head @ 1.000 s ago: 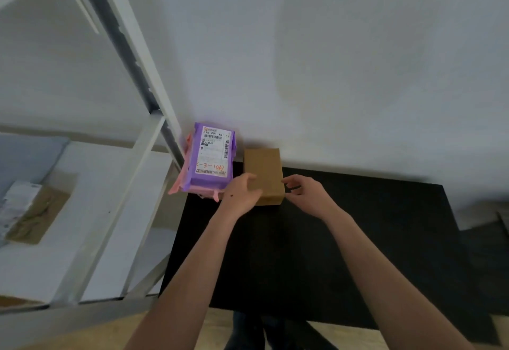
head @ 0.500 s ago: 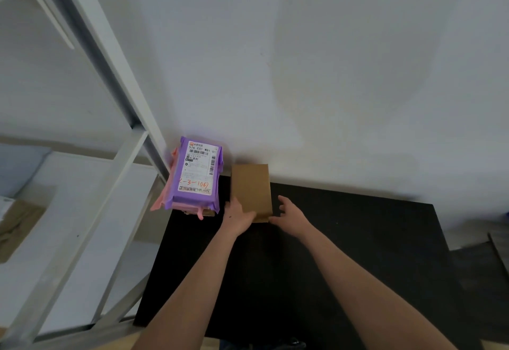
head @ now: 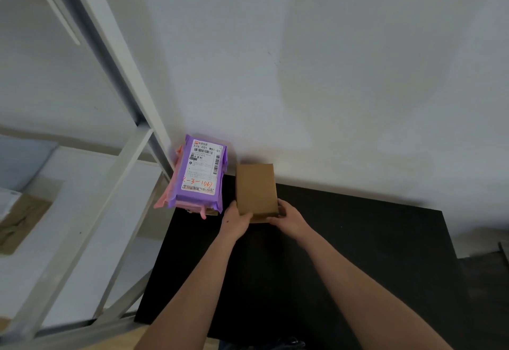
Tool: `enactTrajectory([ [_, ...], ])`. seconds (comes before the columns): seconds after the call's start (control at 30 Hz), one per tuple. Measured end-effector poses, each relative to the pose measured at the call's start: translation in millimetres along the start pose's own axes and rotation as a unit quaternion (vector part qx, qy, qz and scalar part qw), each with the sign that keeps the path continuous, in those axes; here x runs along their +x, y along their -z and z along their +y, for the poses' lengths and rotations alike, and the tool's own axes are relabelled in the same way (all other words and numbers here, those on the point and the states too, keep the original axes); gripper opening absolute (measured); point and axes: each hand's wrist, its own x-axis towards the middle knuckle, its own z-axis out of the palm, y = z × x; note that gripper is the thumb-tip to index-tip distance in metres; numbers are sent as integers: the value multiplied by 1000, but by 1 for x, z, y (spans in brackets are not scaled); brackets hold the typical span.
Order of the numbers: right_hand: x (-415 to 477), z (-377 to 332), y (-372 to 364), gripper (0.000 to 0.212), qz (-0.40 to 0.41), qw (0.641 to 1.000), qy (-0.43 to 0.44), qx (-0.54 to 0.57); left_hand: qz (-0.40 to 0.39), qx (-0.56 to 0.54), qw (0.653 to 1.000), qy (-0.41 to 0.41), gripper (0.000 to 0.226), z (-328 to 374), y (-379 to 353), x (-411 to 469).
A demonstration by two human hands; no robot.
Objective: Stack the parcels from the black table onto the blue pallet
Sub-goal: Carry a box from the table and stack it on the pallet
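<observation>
Two hands, head view, grip a brown box (head: 256, 188) by its near end, left hand (head: 237, 221) and right hand (head: 289, 217) curled round either corner. Its long axis points straight away from them, far across the black worktop (head: 358, 239).

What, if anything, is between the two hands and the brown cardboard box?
Nothing visible. The left hand and right hand grip the near end of the brown cardboard box. The purple parcel lies to its left, apart.
</observation>
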Motion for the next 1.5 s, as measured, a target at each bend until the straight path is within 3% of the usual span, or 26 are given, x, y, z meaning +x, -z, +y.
enactTrajectory([
  [0.2, -2, -2, 5, 57, 78, 997, 8, 11, 23, -37, 999, -16, 49, -5, -1, -7],
  [0.4, -19, 1, 10, 36, 212, 959, -35, 184, 43, -215, 975, -36, 53, -2, -4, -26],
  [0.6, -56, -3, 16, 16, 193, 930, 14, 312, 27, -347, 934, -76, 35, 12, 7, -50],
  [0.7, -76, -10, 21, 19, 177, 917, 43, 354, 24, -363, 927, -93, 44, 21, 15, -63],
  [0.97, -128, -38, 34, 54, 138, 898, 156, 389, -38, -411, 899, -149, 75, 39, 40, -98],
  [1.27, -170, -43, 41, 68, 140, 898, 232, 347, -144, -348, 903, -207, 77, 49, 58, -117],
  [1.5, -199, -15, 30, 68, 199, 895, 207, 341, -200, -287, 915, -202, 71, 49, 44, -123],
])
